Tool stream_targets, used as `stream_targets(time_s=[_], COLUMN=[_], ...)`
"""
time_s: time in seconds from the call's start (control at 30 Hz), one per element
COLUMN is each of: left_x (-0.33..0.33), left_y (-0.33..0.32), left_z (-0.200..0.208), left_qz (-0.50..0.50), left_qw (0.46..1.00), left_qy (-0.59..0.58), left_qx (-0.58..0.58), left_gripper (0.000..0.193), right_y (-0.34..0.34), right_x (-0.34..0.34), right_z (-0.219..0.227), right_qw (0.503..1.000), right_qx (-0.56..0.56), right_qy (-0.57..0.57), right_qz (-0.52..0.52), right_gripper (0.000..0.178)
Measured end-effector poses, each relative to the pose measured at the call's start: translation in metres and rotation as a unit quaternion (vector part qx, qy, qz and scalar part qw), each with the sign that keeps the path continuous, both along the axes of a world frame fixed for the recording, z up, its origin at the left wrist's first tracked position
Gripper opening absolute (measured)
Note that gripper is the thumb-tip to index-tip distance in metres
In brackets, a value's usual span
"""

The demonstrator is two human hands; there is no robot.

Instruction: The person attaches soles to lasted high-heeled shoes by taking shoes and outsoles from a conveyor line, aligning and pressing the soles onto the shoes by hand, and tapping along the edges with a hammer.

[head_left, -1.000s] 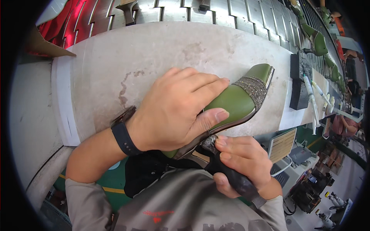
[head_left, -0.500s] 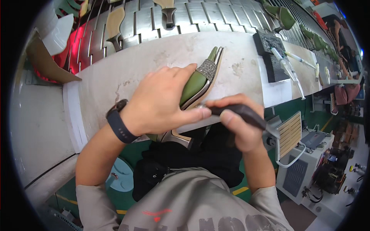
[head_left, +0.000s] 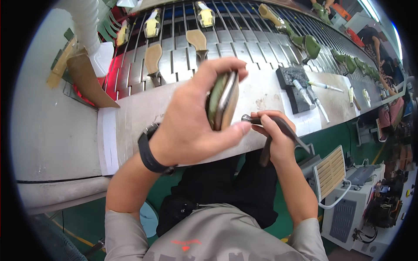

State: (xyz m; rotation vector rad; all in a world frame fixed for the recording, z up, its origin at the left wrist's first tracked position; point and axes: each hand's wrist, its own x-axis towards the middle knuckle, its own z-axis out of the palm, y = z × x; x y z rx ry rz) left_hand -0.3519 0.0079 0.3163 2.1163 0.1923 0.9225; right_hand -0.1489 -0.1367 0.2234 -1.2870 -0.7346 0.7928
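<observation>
My left hand (head_left: 180, 117) is wrapped round a green shoe (head_left: 214, 104), held up over the near part of the bench and slightly blurred. Its silvery edge and tan sole side face right; fingers and palm cover much of the rest, and no heel shows. Just to the right, my right hand (head_left: 281, 137) is closed round a dark hand tool (head_left: 285, 126) with a small rounded metal tip. That tip lies close to my left thumb; whether they touch I cannot tell. A second dark arm of the tool hangs below my right fingers.
Beyond the pale bench (head_left: 143, 102) runs a slatted metal conveyor (head_left: 235, 43) carrying tan soles with dark heels (head_left: 153, 58) and several green shoes (head_left: 307, 45). A black block (head_left: 292, 82) and syringes (head_left: 318, 102) lie to the right. A white nozzle (head_left: 102, 58) hangs at left.
The shoe has been raised and turned in my left hand, so its glittery band and heel no longer show. My right hand keeps the tool, now with its tip apart from the shoe.
</observation>
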Motion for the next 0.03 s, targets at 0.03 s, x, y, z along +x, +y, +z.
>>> stream_targets(time_s=[0.03], left_x=[-0.0001], left_y=[-0.0102], left_z=[0.0029], left_qz=[0.007], left_qw=[0.999], left_qy=[0.021], left_qx=[-0.024], left_gripper=[0.081], right_y=[-0.0089], right_x=[-0.0039], right_z=[0.0123], right_qw=[0.996], right_qx=[0.049], right_qy=[-0.068], right_qz=[0.009], right_gripper=[0.020])
